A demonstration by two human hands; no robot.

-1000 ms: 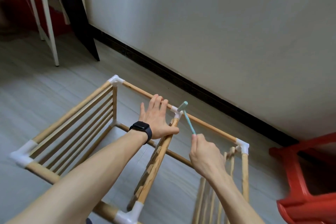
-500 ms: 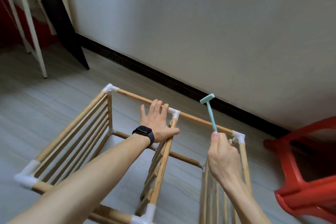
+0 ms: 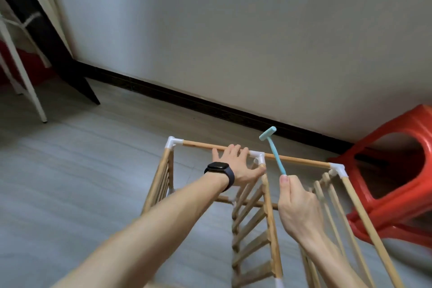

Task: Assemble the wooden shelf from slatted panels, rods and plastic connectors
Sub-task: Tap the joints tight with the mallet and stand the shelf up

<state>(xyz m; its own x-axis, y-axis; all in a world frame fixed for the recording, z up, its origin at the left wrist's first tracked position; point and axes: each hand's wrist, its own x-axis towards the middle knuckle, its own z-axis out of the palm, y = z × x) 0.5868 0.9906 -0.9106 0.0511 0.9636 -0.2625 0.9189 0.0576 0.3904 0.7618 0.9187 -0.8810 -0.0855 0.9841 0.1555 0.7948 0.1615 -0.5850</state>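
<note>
A wooden shelf frame [image 3: 301, 162] of rods, slatted panels and white plastic connectors stands on the floor below me. My left hand [image 3: 236, 167], with a black watch on the wrist, rests flat on the far top rod, fingers straight, thumb beside the middle white connector [image 3: 257, 155]. A slatted panel [image 3: 253, 222] runs down from that connector. My right hand [image 3: 298, 203] grips the handle of a small light-blue plastic hammer [image 3: 272, 145], whose head is raised above the rod, just right of the middle connector.
A red plastic stool [image 3: 397, 170] stands close on the right, against the frame's right corner connector [image 3: 337, 168]. A white wall with a black skirting [image 3: 187, 98] runs behind. A white metal stand [image 3: 21, 70] and a dark leaning board [image 3: 53, 37] are at the far left.
The hammer has lifted off the middle connector and swung up and right, its head now raised above the rod. My view has tilted, shifting the frame right. My left hand stays on the rod.
</note>
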